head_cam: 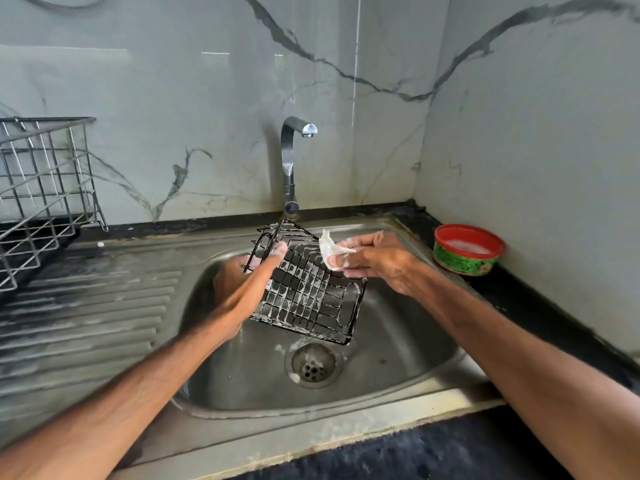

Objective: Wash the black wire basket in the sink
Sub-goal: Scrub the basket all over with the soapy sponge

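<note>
The black wire basket [311, 292] is tilted over the steel sink [398, 344], with soap suds on its wires. My left hand [246, 282] grips its left side, thumb across the front and fingers behind the wires. My right hand [374, 261] pinches a small white soapy scrub pad [330, 252] at the basket's upper right edge. Foam clings to my fingers. The tap [294, 161] stands behind the basket, and no water runs from its spout.
A red and green tub of dish soap [467, 251] sits on the dark counter at the right. A steel wire dish rack [41, 188] stands at the far left above the ribbed drainboard [86, 323]. The drain [313, 365] has suds around it.
</note>
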A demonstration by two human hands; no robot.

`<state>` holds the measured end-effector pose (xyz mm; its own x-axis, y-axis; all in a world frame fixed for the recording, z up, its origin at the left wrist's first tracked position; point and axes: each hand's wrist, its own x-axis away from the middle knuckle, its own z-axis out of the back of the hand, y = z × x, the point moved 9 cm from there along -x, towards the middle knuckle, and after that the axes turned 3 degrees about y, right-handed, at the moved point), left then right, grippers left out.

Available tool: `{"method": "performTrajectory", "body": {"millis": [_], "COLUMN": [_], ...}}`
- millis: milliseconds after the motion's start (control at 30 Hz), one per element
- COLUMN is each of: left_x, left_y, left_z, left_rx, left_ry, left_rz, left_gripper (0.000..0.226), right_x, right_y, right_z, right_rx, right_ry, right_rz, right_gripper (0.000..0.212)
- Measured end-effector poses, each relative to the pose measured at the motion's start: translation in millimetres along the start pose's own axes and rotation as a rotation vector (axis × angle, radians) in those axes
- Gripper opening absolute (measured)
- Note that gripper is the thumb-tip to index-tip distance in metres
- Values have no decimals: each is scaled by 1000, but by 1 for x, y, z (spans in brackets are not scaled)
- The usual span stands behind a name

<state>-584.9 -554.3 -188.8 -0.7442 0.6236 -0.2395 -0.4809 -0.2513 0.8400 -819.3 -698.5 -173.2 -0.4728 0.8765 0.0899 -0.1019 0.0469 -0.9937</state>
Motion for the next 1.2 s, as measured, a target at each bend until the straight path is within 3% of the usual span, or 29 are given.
{"method": "performTrajectory", "body": {"millis": [100,167,300,400,500,633,767,900,1067,1200], "left_x": [3,5,7,9,7,8,-1,10,12,6], "left_y": [5,7,11,20,15,12,-5,11,17,9], "left_z": [7,5,4,10,8,-1,-16,-8,3,2], "left_rx": [-126,-145,-106,-214,-222,-159,-7,-26,-153,-105], "left_ry": [65,25,1,53,37,-35,-96,-61,-17,-28], "left_rz": [5,12,-22,-115,-84,-62,10,-20,-53,-38], "left_gripper": [121,122,107,99,102,88,82,83,89,88], "right_x": [3,5,14,32,49,57,56,37,11,-2], "right_y": [-12,-24,-47,-67,-90,-98,-93,-79,-65,-58], "right_z": [17,37,92,137,174,205,210,212,209,211], "right_rx": [-18,29,190,520,821,846,862,962,1149,1248], "right_ry": [92,205,429,563,659,744,769,732,566,501], "right_rz": [24,66,177,225,290,298,324,294,114,-42], "right_gripper": [56,48,34,28,21,15,15,20,26,40]}}
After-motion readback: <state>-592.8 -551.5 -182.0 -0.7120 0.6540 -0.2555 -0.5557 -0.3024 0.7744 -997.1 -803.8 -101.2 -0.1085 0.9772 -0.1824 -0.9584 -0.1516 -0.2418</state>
